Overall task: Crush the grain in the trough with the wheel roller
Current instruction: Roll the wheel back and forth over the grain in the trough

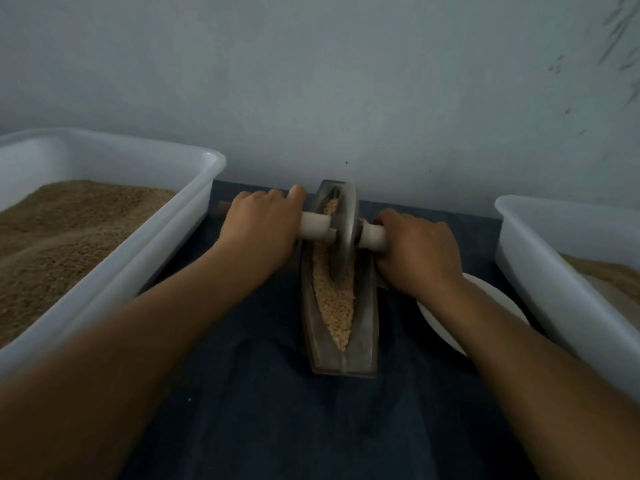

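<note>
At the far left a white tub (114, 258) heaped with brown meal sits on the dark tabletop (263, 410), its near end cut off by the frame edge. Just beside it the left hand (264, 227) curls its fingers over the left end of the roller's white handle (314, 229), a closed grip on that bar. In the middle stands the long, narrow trough (341, 358), running away from the person, with pale grain (337, 306) lying along its groove. The wheel roller (343, 230) stands upright in the groove toward the far end, its rim down in the grain. The right hand (417, 252) wraps the right end of the handle in the same closed grip. This looks like the middle of a crushing stroke; the next move would call for even downward pressure from both hands while rolling the wheel back toward the near end, keeping it upright so it does not ride up the trough wall. A white plate (446, 323) lies half hidden under the right forearm, and another white tub (568, 292) at the right is cut off. How finely the grain is crushed is hard to tell in the dim light.
</note>
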`<state>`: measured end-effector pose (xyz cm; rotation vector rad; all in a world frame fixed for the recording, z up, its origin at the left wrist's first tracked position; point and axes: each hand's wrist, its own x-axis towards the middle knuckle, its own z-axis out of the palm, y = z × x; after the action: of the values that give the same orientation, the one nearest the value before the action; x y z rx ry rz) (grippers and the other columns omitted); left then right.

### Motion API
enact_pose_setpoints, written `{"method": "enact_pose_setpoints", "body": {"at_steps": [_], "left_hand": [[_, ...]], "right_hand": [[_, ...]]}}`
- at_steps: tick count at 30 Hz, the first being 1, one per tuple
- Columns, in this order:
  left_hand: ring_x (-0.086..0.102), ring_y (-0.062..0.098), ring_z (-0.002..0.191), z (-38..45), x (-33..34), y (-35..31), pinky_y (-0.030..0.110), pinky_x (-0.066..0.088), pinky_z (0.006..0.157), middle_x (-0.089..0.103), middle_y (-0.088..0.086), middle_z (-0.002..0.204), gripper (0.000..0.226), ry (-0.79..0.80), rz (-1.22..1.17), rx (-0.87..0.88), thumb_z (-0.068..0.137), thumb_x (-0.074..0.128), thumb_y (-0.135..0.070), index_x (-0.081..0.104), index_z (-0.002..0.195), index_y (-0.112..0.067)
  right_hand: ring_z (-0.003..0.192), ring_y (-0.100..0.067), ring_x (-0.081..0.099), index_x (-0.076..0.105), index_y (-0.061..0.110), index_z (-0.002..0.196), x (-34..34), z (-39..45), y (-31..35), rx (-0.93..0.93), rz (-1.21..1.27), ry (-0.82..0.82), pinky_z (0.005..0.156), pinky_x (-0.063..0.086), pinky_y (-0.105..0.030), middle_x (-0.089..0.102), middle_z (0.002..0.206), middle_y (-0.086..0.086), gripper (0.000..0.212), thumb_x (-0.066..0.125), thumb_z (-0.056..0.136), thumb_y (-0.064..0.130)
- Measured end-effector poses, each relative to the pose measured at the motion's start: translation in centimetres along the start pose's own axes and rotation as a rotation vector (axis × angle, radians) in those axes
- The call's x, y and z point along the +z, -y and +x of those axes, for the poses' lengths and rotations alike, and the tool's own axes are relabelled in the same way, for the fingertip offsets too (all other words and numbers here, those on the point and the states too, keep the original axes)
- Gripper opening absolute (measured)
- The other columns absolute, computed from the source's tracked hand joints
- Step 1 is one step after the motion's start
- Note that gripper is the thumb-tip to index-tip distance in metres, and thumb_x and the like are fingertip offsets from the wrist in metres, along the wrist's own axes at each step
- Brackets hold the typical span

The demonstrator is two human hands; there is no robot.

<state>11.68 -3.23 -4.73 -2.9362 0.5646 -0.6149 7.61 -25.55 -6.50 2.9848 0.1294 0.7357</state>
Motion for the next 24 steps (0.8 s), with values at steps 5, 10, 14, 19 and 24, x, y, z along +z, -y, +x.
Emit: {"method": "enact_pose_setpoints", "body": {"at_steps": [5, 10, 14, 19, 24], "left_hand": [[0.062, 0.028, 0.086, 3.0, 1.0, 0.2, 0.038, 0.037, 0.068, 0.062, 0.008, 0.1, 0.038, 0.026, 0.0, -0.044, 0.085, 0.068, -0.028, 0.043, 0.112, -0.019], [0.061, 0.03, 0.088, 3.9, 0.8, 0.3, 0.037, 0.037, 0.068, 0.063, 0.009, 0.098, 0.037, 0.068, -0.011, -0.055, 0.083, 0.069, -0.026, 0.046, 0.111, -0.018], [0.061, 0.029, 0.09, 2.6, 0.3, 0.0, 0.037, 0.037, 0.068, 0.063, 0.009, 0.1, 0.037, 0.082, -0.003, -0.058, 0.083, 0.069, -0.027, 0.048, 0.112, -0.017], [0.055, 0.022, 0.079, -0.9, -0.6, -0.4, 0.035, 0.035, 0.067, 0.06, 0.002, 0.09, 0.034, 0.056, 0.02, -0.032, 0.083, 0.067, -0.035, 0.039, 0.098, -0.022], [0.047, 0.016, 0.073, -4.3, -1.8, -0.7, 0.033, 0.034, 0.067, 0.061, -0.001, 0.094, 0.034, 0.011, -0.012, -0.009, 0.085, 0.065, -0.037, 0.036, 0.096, -0.025]], "right_hand": [[0.086, -0.024, 0.063, 0.062, 0.034, 0.1, 0.5, 3.6, -0.7, 0.072, 0.02, 0.145, 0.057, 0.031, -0.029, 0.068, 0.097, 0.003, 0.021, 0.063, 0.081, 0.042], [0.084, -0.024, 0.063, 0.063, 0.034, 0.1, 0.7, 4.4, -1.0, 0.084, 0.039, 0.186, 0.056, 0.033, -0.028, 0.068, 0.097, 0.002, 0.022, 0.064, 0.08, 0.043], [0.082, -0.025, 0.063, 0.062, 0.032, 0.103, 0.6, 2.7, -0.8, 0.029, 0.037, 0.057, 0.058, 0.03, -0.029, 0.068, 0.094, 0.002, 0.024, 0.065, 0.081, 0.041], [0.077, -0.025, 0.064, 0.061, 0.029, 0.102, -0.2, -0.5, 0.0, -0.032, 0.011, -0.076, 0.062, 0.026, -0.032, 0.067, 0.087, 0.004, 0.025, 0.064, 0.08, 0.042], [0.079, -0.023, 0.059, 0.062, 0.025, 0.108, -1.9, -4.7, 1.0, -0.056, 0.027, -0.142, 0.068, 0.025, -0.032, 0.063, 0.089, 0.004, 0.03, 0.067, 0.081, 0.037]]}}
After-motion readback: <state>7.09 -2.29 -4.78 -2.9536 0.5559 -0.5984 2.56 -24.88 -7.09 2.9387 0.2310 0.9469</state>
